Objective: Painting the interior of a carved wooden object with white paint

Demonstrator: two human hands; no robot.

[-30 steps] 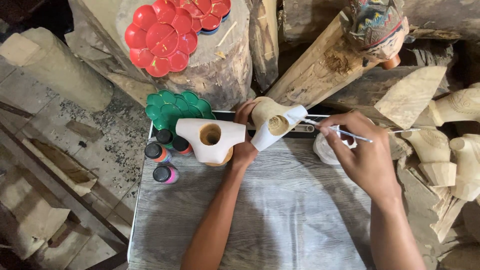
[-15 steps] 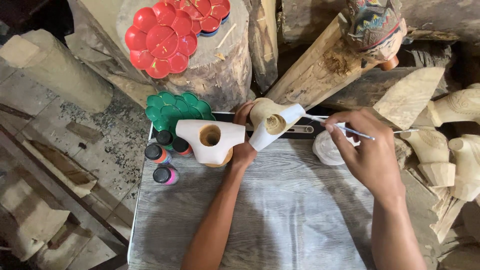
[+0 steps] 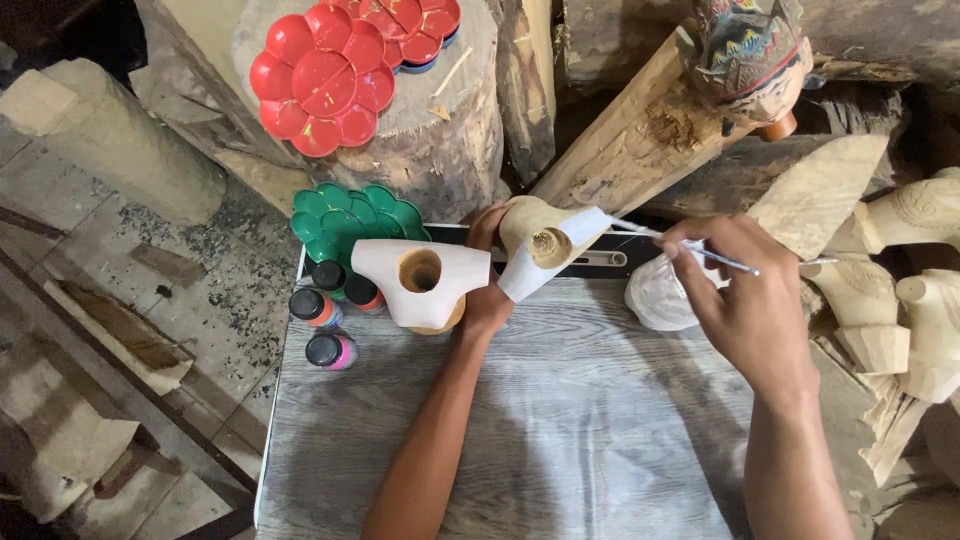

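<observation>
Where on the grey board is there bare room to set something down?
The grey board is bare across its near half, between the left hand forearm and the right hand forearm, and right of it. The far left corner is crowded: paint bottles, green palette, white-painted carving.

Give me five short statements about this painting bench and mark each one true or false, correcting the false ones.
1. The left hand holds a wooden carving coated partly in white. True.
2. The right hand holds a hammer. False: it holds a thin paintbrush, its tip at the carving's white wing.
3. A red flower-shaped palette lies on the tree stump. True.
4. The green palette lies to the right of the carving. False: it lies to its left, beside the small paint bottles.
5. The grey wood-grain board is covered with brushes. False: no brushes lie on it.
</observation>
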